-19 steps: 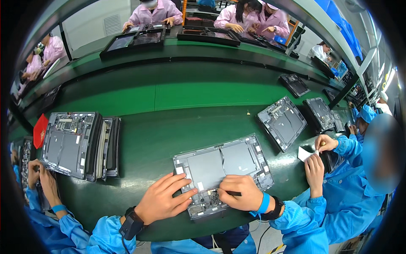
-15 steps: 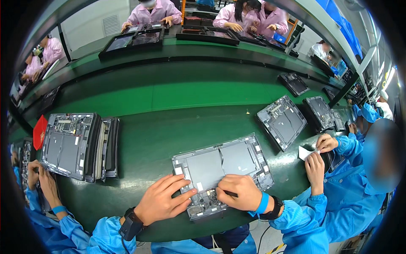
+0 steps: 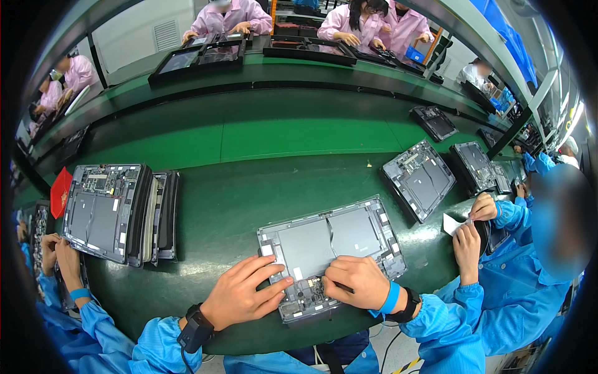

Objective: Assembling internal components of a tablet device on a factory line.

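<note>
An opened grey tablet-like device [image 3: 305, 240] lies tilted on the green bench in front of me, its inner side up. A circuit board [image 3: 311, 292] shows along its near edge, and a dark flat cable crosses its middle. My left hand [image 3: 246, 293] is open, fingers spread, with the fingertips resting on the device's left edge. Over the board, my right hand [image 3: 356, 283] is closed around a thin dark tool [image 3: 343, 287]. The tool's tip is hidden by the fingers, so its kind cannot be told.
A stack of similar opened devices [image 3: 99, 218] stands at left, by a red piece [image 3: 60, 193]. More stacked devices [image 3: 420, 181] sit at right. A co-worker at right holds a white sheet [image 3: 453, 224]; another co-worker's hands [image 3: 67, 262] are at left. A raised ledge [image 3: 280, 73] runs behind.
My right hand has turned slightly over the circuit board, and less of the dark tool shows. My left hand stays on the device's edge. The whole view has shifted slightly.
</note>
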Motion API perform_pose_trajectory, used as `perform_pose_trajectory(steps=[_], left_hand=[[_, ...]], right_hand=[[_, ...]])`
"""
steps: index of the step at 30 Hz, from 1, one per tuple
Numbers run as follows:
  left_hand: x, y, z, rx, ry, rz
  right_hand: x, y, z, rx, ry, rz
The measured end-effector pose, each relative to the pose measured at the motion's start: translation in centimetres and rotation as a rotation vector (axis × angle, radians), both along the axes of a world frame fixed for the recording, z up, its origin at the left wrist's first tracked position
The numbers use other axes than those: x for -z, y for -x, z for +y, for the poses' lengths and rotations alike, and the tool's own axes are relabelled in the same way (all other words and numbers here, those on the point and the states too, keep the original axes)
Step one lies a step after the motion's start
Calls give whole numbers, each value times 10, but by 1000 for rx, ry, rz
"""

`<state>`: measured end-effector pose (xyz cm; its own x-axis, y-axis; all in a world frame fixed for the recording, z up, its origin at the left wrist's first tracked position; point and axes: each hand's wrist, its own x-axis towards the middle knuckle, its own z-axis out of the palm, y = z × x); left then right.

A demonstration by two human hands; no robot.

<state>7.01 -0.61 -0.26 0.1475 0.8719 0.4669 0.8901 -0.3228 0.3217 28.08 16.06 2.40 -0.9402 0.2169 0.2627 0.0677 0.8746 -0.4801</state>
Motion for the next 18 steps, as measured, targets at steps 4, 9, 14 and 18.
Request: perform_pose_trajectory(steps=[4,9,14,18], left_hand=[[-1,1,0,19,8,26],[-2,1,0,17,13,30],[0,2,1,6,-22,38],[1,3,1,17,-52,71]], right_hand=[[-1,0,0,8,-15,1],[-4,1,-4,30,-48,-31],[-7,4,-3,53,50,-112],[-10,5,-2,73,98,-144]])
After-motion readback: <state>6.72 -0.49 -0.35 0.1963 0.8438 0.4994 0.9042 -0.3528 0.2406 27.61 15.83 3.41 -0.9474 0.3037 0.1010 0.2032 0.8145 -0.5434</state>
